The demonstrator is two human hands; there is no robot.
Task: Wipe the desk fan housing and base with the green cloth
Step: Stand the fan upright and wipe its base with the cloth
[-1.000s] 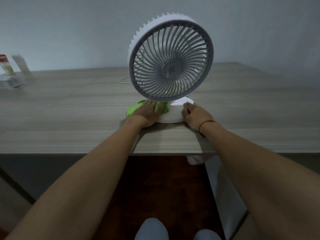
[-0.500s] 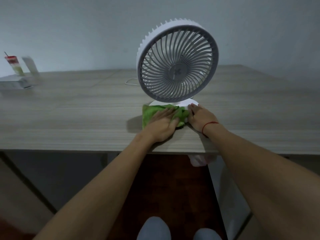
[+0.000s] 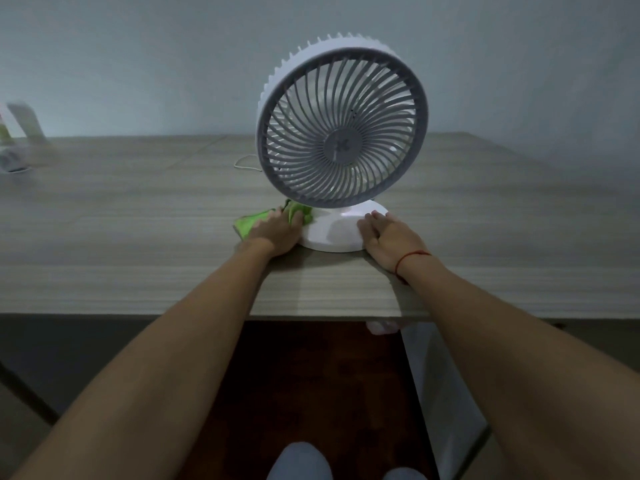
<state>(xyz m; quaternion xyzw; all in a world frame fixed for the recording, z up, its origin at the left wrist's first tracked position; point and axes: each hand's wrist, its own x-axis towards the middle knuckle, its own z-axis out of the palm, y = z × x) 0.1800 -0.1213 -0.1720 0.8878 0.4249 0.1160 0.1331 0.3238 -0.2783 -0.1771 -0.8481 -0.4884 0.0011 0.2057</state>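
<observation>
Left hand (image 3: 275, 231) pressing my crumpled green cloth (image 3: 258, 221) flat against round white fan base (image 3: 330, 233), right hand (image 3: 389, 237) spread open on base's right rim, both near wooden desk's front edge (image 3: 311, 315), bare desktop either side.

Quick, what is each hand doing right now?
Left hand: pressed flat on the green cloth, beside the fan base.
Right hand: open, resting on the base, holding nothing.

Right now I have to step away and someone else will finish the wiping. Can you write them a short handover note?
Left hand: flat on the green cloth, pressing it against the left side of the fan base.
Right hand: bare, steadying the base's right edge.
Fan stands upright near the desk's front edge.
Done: cannot tell how much is wiped.
Left: the ribbed housing, the grille, the rest of the base.
</observation>
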